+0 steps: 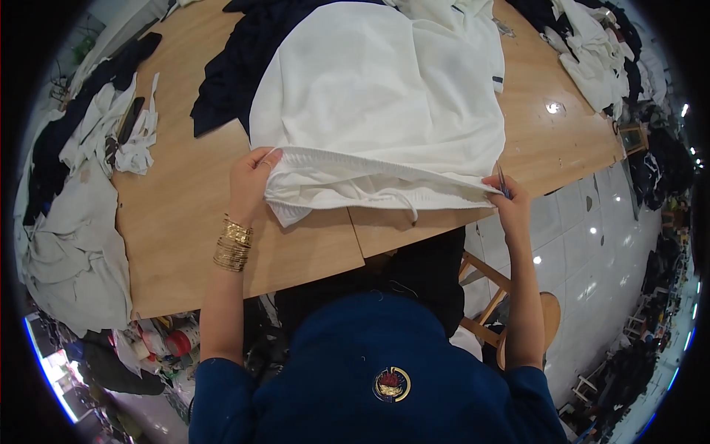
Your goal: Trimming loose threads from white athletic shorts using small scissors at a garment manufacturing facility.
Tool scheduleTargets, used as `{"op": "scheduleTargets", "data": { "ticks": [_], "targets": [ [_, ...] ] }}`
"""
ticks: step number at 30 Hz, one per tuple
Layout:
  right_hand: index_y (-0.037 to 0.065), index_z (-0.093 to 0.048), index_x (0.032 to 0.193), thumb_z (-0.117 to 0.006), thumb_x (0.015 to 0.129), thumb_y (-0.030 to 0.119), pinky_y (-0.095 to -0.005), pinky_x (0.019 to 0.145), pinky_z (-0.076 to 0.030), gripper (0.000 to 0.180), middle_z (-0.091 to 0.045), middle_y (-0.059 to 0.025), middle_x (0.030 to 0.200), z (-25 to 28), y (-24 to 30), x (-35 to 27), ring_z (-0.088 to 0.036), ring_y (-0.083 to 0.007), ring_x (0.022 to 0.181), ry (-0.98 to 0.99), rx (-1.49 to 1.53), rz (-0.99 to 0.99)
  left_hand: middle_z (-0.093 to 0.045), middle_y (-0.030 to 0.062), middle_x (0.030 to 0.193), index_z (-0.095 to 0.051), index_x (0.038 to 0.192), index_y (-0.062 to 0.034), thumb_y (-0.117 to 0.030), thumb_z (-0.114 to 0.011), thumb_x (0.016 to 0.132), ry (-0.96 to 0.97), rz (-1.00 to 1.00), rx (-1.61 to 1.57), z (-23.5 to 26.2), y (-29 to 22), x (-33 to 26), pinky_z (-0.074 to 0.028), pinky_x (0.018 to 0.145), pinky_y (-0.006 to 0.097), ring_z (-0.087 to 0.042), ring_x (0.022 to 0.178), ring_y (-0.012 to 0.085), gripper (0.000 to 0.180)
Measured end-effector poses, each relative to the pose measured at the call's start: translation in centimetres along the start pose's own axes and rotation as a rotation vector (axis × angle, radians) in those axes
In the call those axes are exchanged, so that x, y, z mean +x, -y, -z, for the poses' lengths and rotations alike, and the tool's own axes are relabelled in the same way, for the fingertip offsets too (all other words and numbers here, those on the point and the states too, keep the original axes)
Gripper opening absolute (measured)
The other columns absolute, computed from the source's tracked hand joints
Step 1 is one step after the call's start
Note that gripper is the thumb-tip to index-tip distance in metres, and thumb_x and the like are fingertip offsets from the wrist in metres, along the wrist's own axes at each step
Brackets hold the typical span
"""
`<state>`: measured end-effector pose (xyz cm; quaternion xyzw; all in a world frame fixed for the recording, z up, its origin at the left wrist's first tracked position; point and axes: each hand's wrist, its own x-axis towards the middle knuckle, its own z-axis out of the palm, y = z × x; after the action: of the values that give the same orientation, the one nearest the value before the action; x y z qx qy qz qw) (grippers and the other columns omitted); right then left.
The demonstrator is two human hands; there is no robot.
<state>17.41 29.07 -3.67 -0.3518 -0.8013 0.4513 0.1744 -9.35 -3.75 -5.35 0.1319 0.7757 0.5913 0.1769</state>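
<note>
A white garment (355, 81) lies spread on the wooden table in front of me, its gathered elastic waistband (370, 164) toward me. My left hand (251, 174) pinches the band's left end between thumb and fingers; gold bangles circle that wrist. At the other end, my right hand (506, 198) grips the band. Small dark thread snips (503, 180) stick up from the right hand's fingers. Between the hands the band is stretched, and its opening shows folds inside. A white cord (405, 203) hangs from the near edge, over the table's front.
Dark navy cloth (229, 81) lies under and left of the garment. White and navy fabric (74, 229) drapes over the table's (170, 244) left side. More garments (599, 59) are heaped at the far right. A wooden chair (488, 296) stands below, by my right arm.
</note>
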Motion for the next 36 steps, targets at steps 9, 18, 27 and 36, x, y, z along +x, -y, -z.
{"op": "scheduleTargets", "data": {
  "ticks": [9,18,27,36],
  "targets": [
    [-0.001,-0.060,0.085,-0.053,0.070,0.012,-0.0276,0.053,-0.038,0.021,-0.053,-0.0098,0.060,-3.0,0.0,1.9,-0.047,-0.0138,0.056,-0.088,-0.102,-0.025,-0.063,0.0045,0.067,-0.065,0.084,0.0029,-0.017,-0.062,0.081,-0.124,-0.024,0.170,-2.5,1.4,0.9,-0.043,0.059,0.024,-0.054,0.062,0.0081,0.021],
    [0.002,-0.059,0.083,-0.052,0.073,0.019,-0.0418,0.055,-0.039,0.020,-0.056,-0.0210,0.067,-5.5,0.4,2.5,-0.052,-0.0370,0.061,-0.259,-0.310,-0.043,-0.064,0.0061,0.067,-0.066,0.084,0.0008,-0.021,-0.064,0.080,-0.157,0.036,0.195,-2.7,1.8,0.9,-0.043,0.058,0.024,-0.056,0.061,0.0096,0.022],
    [0.004,-0.059,0.084,-0.053,0.076,0.019,-0.0426,0.057,-0.039,0.018,-0.057,-0.0191,0.071,-6.1,-0.7,2.6,-0.054,-0.0367,0.067,-0.286,-0.363,-0.052,-0.062,0.0021,0.065,-0.066,0.083,0.0012,-0.019,-0.066,0.080,-0.153,0.031,0.125,-2.8,2.2,1.0,-0.042,0.057,0.022,-0.052,0.060,0.0065,0.020],
    [0.003,-0.050,0.074,-0.054,0.075,0.015,-0.0411,0.054,-0.037,0.013,-0.053,-0.0149,0.067,-6.6,-0.8,2.3,-0.051,-0.0345,0.063,-0.310,-0.360,0.010,-0.061,0.0000,0.066,-0.065,0.083,0.0022,-0.018,-0.066,0.080,-0.166,0.042,0.060,-2.8,2.3,0.9,-0.040,0.055,0.020,-0.049,0.060,0.0045,0.020]
  ]
}}
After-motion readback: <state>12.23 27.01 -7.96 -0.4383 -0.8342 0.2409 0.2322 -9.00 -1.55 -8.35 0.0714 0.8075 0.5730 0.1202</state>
